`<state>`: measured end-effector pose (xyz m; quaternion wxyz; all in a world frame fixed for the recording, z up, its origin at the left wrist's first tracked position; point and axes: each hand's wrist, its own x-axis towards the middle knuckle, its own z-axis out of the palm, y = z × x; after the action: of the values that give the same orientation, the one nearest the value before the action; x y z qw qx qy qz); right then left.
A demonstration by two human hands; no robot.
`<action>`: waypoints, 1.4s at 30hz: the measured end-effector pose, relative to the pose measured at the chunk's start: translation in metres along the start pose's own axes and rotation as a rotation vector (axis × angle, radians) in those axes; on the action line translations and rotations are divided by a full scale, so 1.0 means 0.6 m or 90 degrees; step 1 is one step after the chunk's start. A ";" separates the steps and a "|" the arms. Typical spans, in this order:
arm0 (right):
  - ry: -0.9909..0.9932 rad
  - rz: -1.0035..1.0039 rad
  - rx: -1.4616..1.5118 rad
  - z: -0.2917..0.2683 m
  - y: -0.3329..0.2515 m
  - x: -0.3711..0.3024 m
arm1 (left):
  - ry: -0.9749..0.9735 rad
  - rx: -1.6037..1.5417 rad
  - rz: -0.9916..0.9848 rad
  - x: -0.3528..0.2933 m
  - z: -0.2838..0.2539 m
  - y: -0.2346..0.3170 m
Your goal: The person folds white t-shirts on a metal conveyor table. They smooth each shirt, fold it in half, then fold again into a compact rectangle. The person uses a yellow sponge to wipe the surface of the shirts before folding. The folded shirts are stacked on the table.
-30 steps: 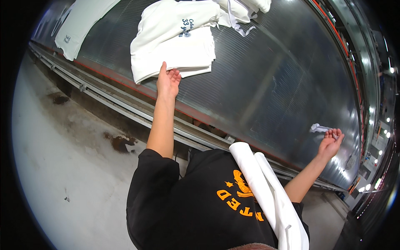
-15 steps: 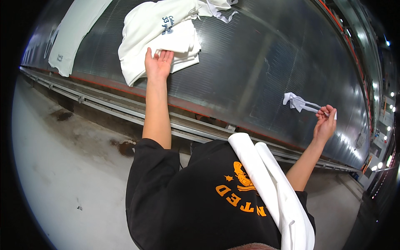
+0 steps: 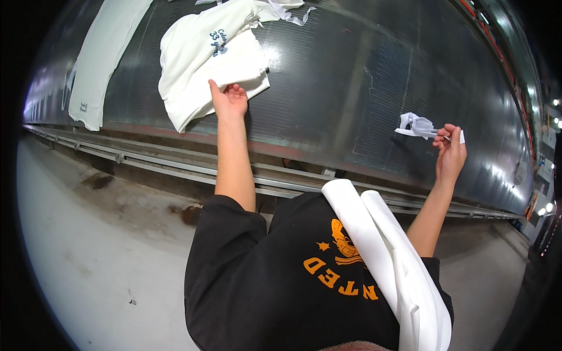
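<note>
My left hand [image 3: 231,100] lies palm up at the near edge of a folded white cloth [image 3: 202,70] with dark lettering. Its thumb stands apart from loosely curled fingers, and nothing shows in its grasp. Narrow white ties [image 3: 293,16] trail from the far end of that cloth. On the right, my right hand [image 3: 449,153] pinches a thin white strip. The strip leads left to a crumpled white piece [image 3: 415,125] on the dark, glossy ridged surface [image 3: 328,93].
Another long white cloth [image 3: 108,64] lies at the far left. Two white rolls [image 3: 380,251] hang over my right shoulder. A metal rail [image 3: 170,164] runs along the surface's near edge, above a pale stained floor [image 3: 99,257].
My left hand has drawn slightly back from the folded cloth, its fingers more curled. The white strip in my right hand and its crumpled end sit closer together. The view has shifted slightly.
</note>
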<state>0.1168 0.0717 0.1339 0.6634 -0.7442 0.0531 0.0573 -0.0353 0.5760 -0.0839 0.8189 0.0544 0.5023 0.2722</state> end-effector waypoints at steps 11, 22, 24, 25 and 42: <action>-0.031 0.010 -0.251 0.024 0.025 -0.002 | -0.293 -0.313 0.021 0.100 0.022 0.155; 0.012 0.011 -0.359 0.012 0.045 -0.016 | -0.238 -0.281 -0.075 0.048 0.022 0.101; -0.005 0.022 -0.381 0.014 0.047 -0.014 | -0.209 -0.240 -0.073 0.035 -0.011 0.068; -0.015 0.017 -0.377 0.017 0.047 -0.014 | -0.195 -0.218 -0.076 0.028 -0.029 0.051; -0.136 0.002 -0.413 0.073 0.057 0.000 | -0.038 1.119 0.660 0.046 0.169 0.030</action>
<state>0.1108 0.1115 0.0951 0.3936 -0.9062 -0.0366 0.1497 0.0534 0.6236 -0.0496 0.2829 0.8538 0.4183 0.1264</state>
